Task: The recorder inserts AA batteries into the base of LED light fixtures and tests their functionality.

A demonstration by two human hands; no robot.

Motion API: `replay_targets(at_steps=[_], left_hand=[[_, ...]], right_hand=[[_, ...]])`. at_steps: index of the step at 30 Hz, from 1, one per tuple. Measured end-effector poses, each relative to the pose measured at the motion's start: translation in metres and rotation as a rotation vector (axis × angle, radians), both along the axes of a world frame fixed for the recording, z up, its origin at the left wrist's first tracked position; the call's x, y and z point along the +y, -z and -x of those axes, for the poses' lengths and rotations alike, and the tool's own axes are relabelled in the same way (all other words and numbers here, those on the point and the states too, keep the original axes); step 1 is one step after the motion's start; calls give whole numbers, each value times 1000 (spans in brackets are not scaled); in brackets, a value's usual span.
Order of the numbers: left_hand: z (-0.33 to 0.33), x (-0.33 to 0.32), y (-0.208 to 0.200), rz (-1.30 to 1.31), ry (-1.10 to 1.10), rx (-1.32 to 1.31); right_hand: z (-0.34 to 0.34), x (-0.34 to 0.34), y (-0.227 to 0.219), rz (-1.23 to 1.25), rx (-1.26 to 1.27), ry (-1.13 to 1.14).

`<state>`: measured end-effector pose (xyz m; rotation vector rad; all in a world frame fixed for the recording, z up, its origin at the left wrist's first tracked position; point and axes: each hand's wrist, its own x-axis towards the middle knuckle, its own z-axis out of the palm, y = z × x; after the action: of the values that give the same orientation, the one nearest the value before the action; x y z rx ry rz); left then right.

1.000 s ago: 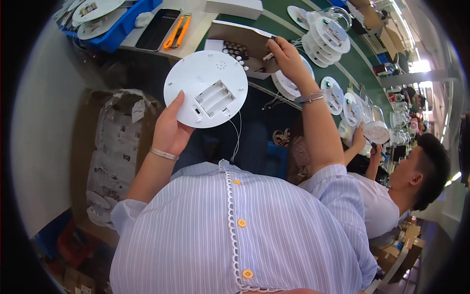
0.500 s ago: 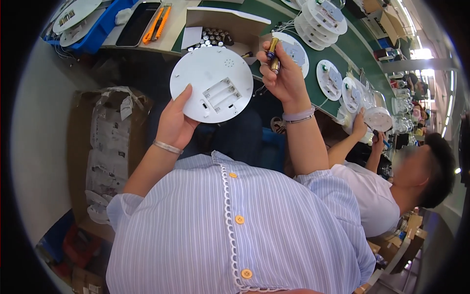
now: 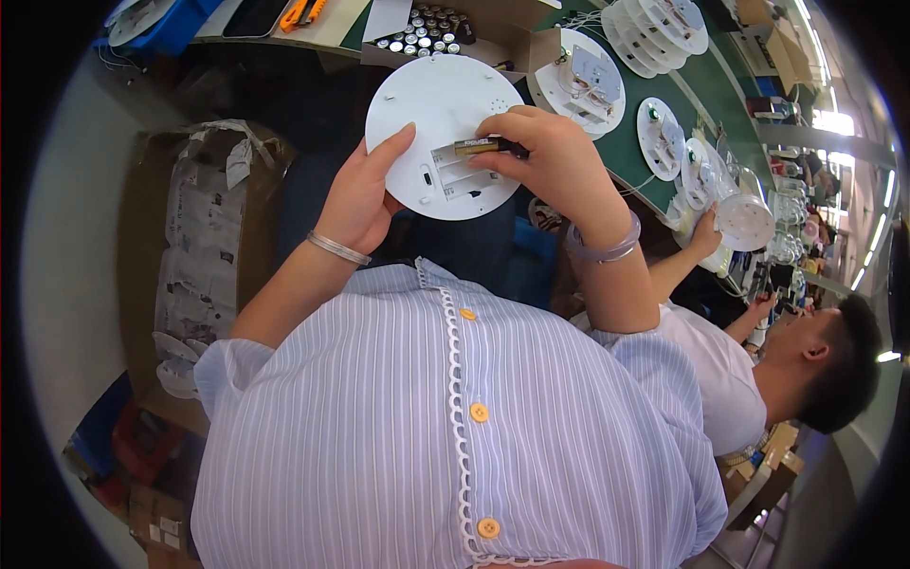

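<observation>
A round white disc (image 3: 417,102) with a battery compartment (image 3: 462,180) is held up in front of me. Its left edge is gripped by my left hand (image 3: 365,180), thumb on the face and fingers behind. My right hand (image 3: 559,161) pinches a black and gold battery (image 3: 483,146) between thumb and fingers, lying at the upper side of the compartment. Whether more batteries are inside the curled right fingers is hidden. Just beyond the disc is an open cardboard box (image 3: 526,59) with many batteries (image 3: 425,33) standing in it.
More white discs with circuit boards (image 3: 588,81) lie on the green table (image 3: 630,142), some stacked (image 3: 654,38) farther back. A large carton (image 3: 142,247) with plastic wrapping stands at my left. An orange cutter (image 3: 301,11) lies at the far edge. A co-worker (image 3: 716,365) sits at right.
My right hand has come left and down with a battery, from beside the disc to its compartment. The disc has shifted slightly right and up in view.
</observation>
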<state>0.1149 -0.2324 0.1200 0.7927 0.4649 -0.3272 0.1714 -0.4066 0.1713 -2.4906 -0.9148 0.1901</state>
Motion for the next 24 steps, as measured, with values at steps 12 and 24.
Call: replay_targets(at_steps=[12,24], left_hand=[[1,6,0,21,-58,-19],[1,0,2,-27,-66,-143]], right_hand=[[2,-15,-7,-419,18,399],[7,-4,23,-362,363,402]])
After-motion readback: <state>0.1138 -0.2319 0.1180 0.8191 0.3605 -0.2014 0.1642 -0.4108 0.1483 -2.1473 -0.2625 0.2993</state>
